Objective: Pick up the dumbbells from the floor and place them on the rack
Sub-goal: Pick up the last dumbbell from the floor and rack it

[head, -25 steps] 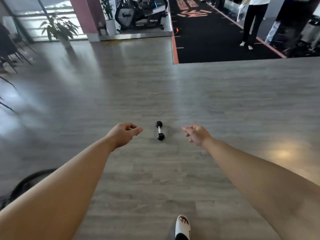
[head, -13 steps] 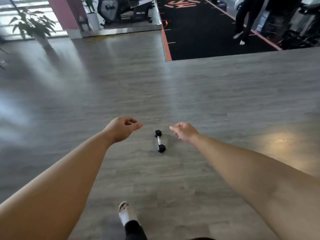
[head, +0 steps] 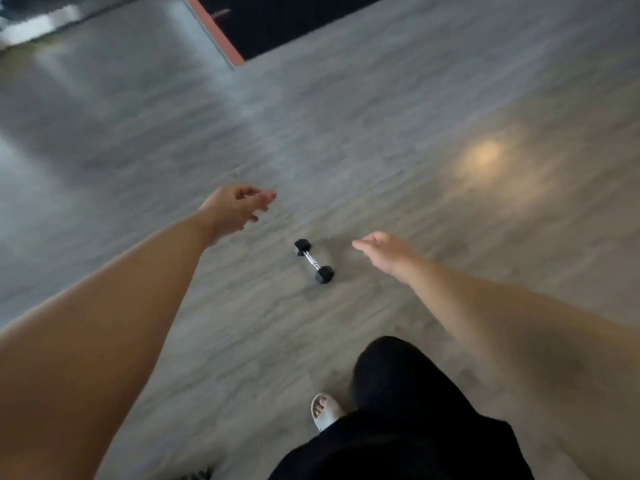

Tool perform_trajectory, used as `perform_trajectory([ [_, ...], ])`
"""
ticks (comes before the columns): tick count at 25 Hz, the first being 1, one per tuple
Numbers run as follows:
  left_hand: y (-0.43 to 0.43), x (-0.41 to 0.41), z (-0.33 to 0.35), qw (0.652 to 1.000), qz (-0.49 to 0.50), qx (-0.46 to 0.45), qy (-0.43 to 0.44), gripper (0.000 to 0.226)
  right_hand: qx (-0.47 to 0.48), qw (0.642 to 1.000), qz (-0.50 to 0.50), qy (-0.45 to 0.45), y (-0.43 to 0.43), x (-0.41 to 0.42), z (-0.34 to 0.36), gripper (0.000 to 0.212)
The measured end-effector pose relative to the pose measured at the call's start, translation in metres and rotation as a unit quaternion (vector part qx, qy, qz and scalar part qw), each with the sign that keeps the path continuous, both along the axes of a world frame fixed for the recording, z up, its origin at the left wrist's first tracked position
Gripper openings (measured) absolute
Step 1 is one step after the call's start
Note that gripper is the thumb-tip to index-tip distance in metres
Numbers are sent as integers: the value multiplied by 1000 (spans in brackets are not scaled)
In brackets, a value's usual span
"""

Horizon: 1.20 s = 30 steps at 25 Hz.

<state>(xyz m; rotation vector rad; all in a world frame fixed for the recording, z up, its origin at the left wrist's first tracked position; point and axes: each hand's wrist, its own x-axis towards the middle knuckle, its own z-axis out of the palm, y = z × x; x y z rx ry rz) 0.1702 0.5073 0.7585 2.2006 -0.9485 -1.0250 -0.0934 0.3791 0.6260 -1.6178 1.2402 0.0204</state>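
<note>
Lying on the floor (head: 450, 98) between both empty, loosely opened hands, the dumbbell (head: 313, 261) was angled diagonally away, and the right hand (head: 384, 252) was judged nearer than the left hand (head: 235, 209).

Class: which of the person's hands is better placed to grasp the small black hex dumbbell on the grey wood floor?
Probably the right hand: open, nearer the small black hex dumbbell than the left hand.
</note>
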Motion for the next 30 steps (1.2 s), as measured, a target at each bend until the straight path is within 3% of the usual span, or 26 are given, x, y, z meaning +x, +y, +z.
perform_trajectory([
  [2,-36,11,-24,999,-40,20,14,34,9,999,-35,13,-12,12,-18,51],
  [6,-118,39,-72,993,-106,41,39,72,44,995,-84,28,-53,47,-63,59],
  [11,-182,108,-104,982,-142,111,53,50,105,983,-138,58,-93,93,-100,57],
  [13,-211,143,-117,981,-139,126,49,53,128,978,-150,73,-106,114,-111,58],
  [18,-282,175,-174,967,-181,155,85,38,182,964,-165,100,-125,136,-134,70],
  [20,-303,179,-213,958,-208,166,104,28,179,962,-172,117,-131,137,-153,70],
  [23,-330,189,-292,943,-231,203,126,27,182,934,-270,143,-125,146,-199,68],
  [27,-365,220,-406,907,-315,248,125,59,241,876,-392,146,-121,198,-293,58],
  [30,-385,246,-497,905,-305,269,125,68,258,876,-385,131,-128,245,-394,62],
])
